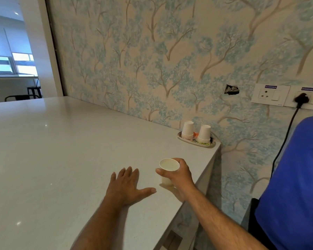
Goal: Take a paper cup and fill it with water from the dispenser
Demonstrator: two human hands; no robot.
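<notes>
The right hand [179,175] is wrapped around a single paper cup [168,168], thumb across the near side and fingers curled behind, mouth up and tilted slightly toward the camera so the pale, empty inside shows; the base sits at or just above the countertop [61,150], and which of the two I cannot tell. The grip reads as light, which suits thin paper walls that would buckle under a squeeze, and holding it upright keeps it ready to take water. The left hand [126,188] lies flat on the counter just beside the cup, fingers spread and holding nothing, probably a brace while the body turns. Against the wall near the counter's end, a small oval tray [209,145] carries two stacks of upturned cups [195,132], nested rim-down, likely to keep dust out and let one be lifted off the top. The counter is a smooth, pale stone-like slab with faint glints of reflected light and a square edge. To the right stands a large blue rounded shape [293,177], probably the dispenser's bottle, matte and curved, with a black cable [285,138] rising to a wall socket [302,98]; no tap is in view, so filling is not yet begun
</notes>
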